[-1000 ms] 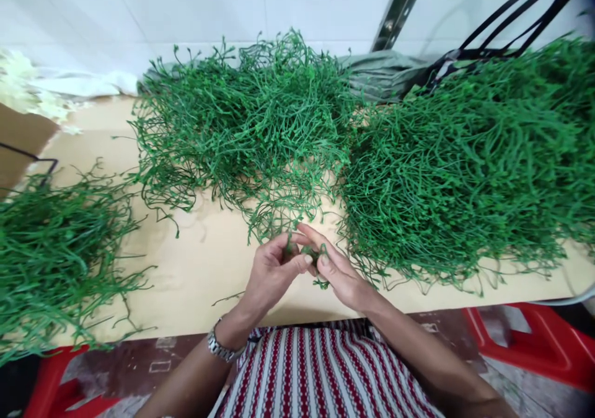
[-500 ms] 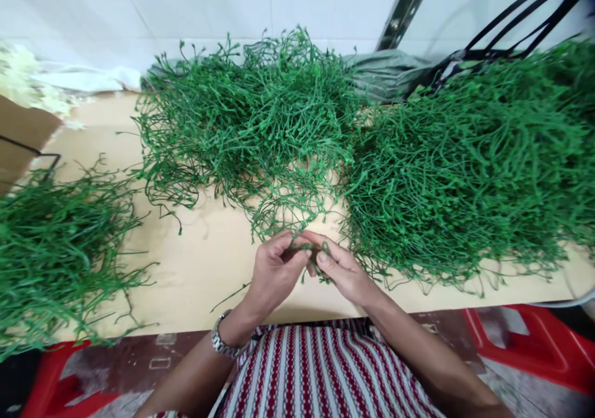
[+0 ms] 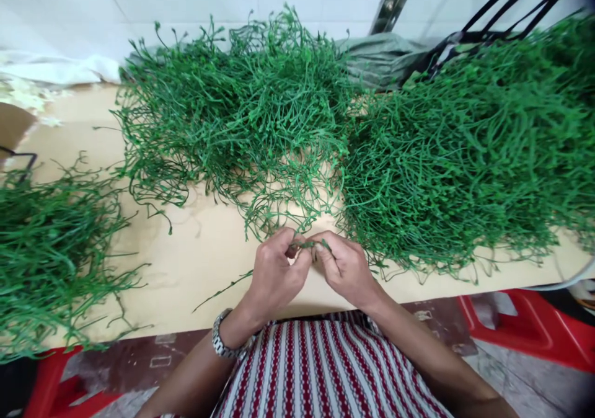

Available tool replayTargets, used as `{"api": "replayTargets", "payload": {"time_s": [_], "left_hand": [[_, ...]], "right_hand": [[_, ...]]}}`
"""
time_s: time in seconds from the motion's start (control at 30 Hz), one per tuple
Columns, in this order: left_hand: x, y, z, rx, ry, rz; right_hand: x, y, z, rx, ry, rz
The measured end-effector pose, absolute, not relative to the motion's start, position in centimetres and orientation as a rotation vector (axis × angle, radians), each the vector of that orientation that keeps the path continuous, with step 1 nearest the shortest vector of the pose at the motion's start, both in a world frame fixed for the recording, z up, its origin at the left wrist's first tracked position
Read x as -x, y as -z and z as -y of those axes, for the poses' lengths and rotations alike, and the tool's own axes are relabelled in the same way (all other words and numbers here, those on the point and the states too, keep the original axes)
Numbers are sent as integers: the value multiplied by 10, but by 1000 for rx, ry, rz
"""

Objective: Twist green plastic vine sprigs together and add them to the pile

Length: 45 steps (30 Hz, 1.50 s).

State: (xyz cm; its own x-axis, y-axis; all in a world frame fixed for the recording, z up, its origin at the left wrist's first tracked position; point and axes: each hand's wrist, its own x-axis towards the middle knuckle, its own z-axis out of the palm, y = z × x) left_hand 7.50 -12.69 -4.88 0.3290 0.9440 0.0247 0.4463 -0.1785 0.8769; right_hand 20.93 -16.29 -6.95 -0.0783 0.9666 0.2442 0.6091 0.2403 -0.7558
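My left hand [image 3: 279,273] and my right hand [image 3: 346,271] meet close to the table's near edge, both closed in a pinch. Between their fingertips they hold a thin green artificial stem [image 3: 310,244], mostly hidden by the fingers. A longer piece of green stem [image 3: 223,289] sticks out to the left from under my left hand; whether it belongs to the held one I cannot tell. Just beyond the fingers, loose curly stems [image 3: 290,195] spread out from the middle pile of green stems [image 3: 242,102].
A large pile of stems [image 3: 465,164] covers the table's right side, another pile [image 3: 51,250] the left. Cream flowers [image 3: 28,95] lie at far left. Behind are a grey-green cloth [image 3: 383,58] and black straps [image 3: 506,2]. Red stools [image 3: 530,328] stand below the table [image 3: 181,263].
My hands still pinch the stem together, the right one turned a little and more curled. More of the stem left of my left hand shows. The whole view has shifted slightly.
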Motion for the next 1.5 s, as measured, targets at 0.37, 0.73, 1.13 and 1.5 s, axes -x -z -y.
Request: {"api": "replayTargets", "payload": {"time_s": [0.37,0.73,1.13,1.5], "left_hand": [[-70,43,117,-1737,-592,-1059],[-63,44,116,-1489,-428,-679],[-56,38,101,-1177,-212,-547],[-52,52,101,-1034,-497,-637]], "right_hand": [[-214,72,165,1336,-857,1607],[-221,71,168,1191,-1243,1585],[-214,73,169,839,-1818,1146],[-225,66,166,928,-1772,1234]]}}
